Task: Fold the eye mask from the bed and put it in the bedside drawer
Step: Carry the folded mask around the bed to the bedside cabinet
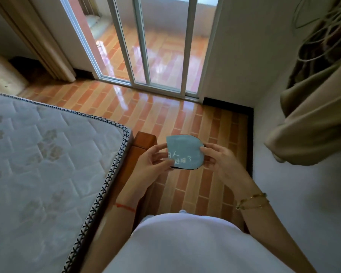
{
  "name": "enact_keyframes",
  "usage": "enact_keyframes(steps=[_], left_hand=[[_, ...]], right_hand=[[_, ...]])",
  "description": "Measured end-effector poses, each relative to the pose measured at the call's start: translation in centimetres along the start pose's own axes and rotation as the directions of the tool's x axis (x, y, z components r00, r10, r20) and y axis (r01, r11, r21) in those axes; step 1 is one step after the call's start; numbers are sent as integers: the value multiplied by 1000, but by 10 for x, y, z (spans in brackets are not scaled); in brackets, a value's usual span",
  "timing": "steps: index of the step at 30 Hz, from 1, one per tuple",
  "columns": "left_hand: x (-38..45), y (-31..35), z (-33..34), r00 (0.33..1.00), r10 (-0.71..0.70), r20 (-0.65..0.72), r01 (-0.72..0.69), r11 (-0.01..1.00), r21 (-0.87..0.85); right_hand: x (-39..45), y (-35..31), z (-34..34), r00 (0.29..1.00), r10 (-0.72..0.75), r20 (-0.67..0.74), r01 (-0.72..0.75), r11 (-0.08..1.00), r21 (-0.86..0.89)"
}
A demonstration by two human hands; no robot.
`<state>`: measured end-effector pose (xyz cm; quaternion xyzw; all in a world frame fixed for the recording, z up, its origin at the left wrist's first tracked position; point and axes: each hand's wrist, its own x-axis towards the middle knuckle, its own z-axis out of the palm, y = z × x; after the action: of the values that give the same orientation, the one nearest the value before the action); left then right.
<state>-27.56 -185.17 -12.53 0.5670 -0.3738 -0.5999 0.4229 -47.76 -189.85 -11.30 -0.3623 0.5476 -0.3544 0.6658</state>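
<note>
A light blue eye mask (pixel 183 150) with white characters and a dark edge is folded in half and held in the air above the tiled floor. My left hand (pixel 153 161) pinches its left edge between thumb and fingers. My right hand (pixel 219 160) grips its right edge. The bed's bare quilted mattress (pixel 37 154) lies to the left, on a wooden frame (pixel 144 140) whose corner sits just beside my left hand. No bedside drawer shows in this view.
Orange brick-pattern floor tiles (pixel 195 184) run between the bed and the white wall (pixel 303 194) on the right. A sliding glass door (pixel 152 46) stands ahead. Beige clothing (pixel 313 119) hangs at the upper right. A tan box (pixel 2 75) sits at the far left.
</note>
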Motion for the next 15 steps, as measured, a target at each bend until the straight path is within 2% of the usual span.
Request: enact_keyframes(steps=[9, 15], left_hand=[[96, 38, 40, 998, -13, 59, 9, 998, 70], [183, 61, 46, 998, -6, 69, 0, 996, 92]], right_hand=[[69, -42, -48, 998, 25, -59, -18, 993, 115], [147, -74, -60, 995, 31, -95, -18, 991, 130]])
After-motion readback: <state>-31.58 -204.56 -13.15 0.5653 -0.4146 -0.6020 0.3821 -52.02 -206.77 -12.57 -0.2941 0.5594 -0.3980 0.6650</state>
